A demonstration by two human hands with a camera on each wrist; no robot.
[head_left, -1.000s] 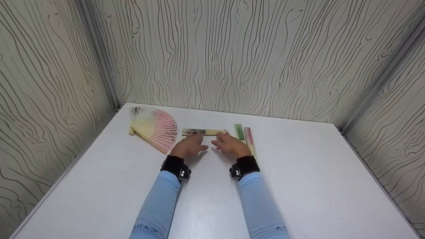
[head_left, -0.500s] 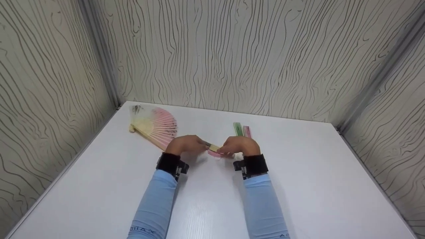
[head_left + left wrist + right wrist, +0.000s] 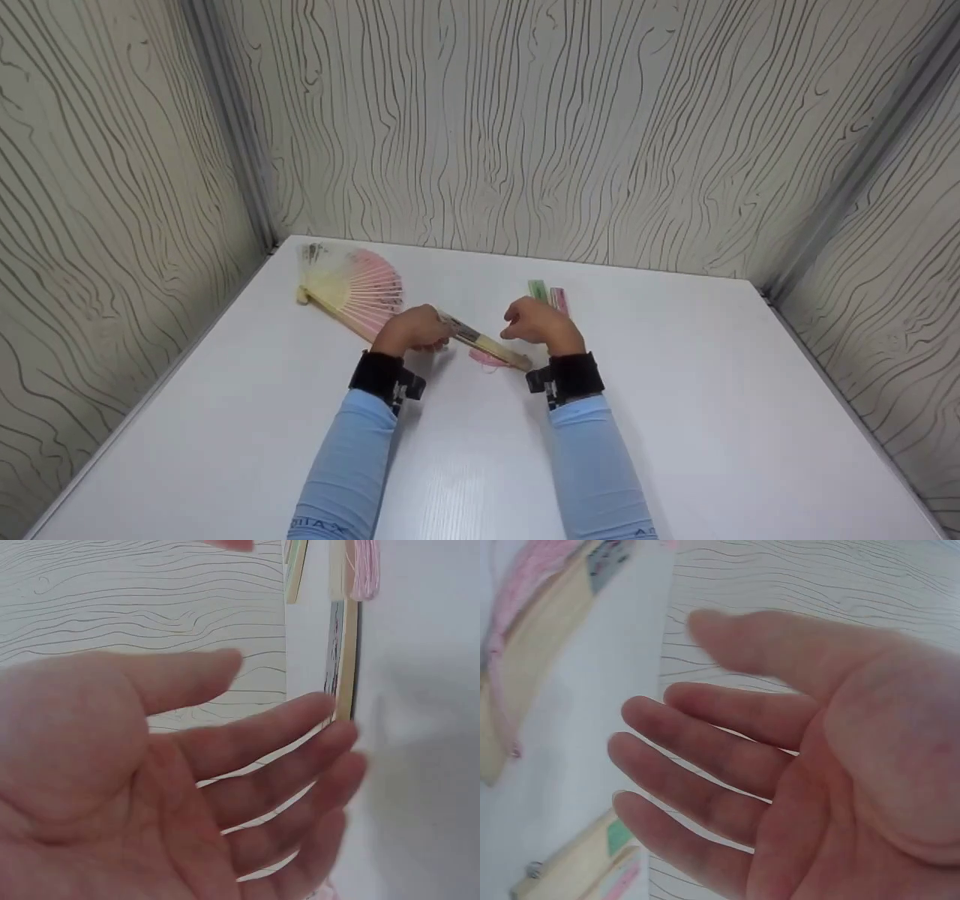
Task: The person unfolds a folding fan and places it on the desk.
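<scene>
A folded hand fan (image 3: 484,343) with pale wooden ribs and a grey printed part lies slanted between my hands. Its pink tassel (image 3: 487,359) shows beside the ribs. My left hand (image 3: 409,330) is at the fan's upper left end. In the left wrist view the fingertips (image 3: 341,736) meet or overlap the fan's end, while the thumb stands apart; firm contact cannot be told. My right hand (image 3: 544,324) hovers above the fan's other end, fingers loosely bent around nothing. The right wrist view shows its palm bare and the fan off to the left.
A spread pink and cream fan (image 3: 360,289) lies at the back left, close to my left hand. Behind my right hand are a folded green fan (image 3: 537,289) and a folded pink fan (image 3: 559,300), partly hidden. Wood-patterned panels (image 3: 480,127) enclose the white table (image 3: 720,390).
Both hands first reached the folded fan farther back, then drew it nearer and tilted it. Now they have moved apart, and the right hand has let go.
</scene>
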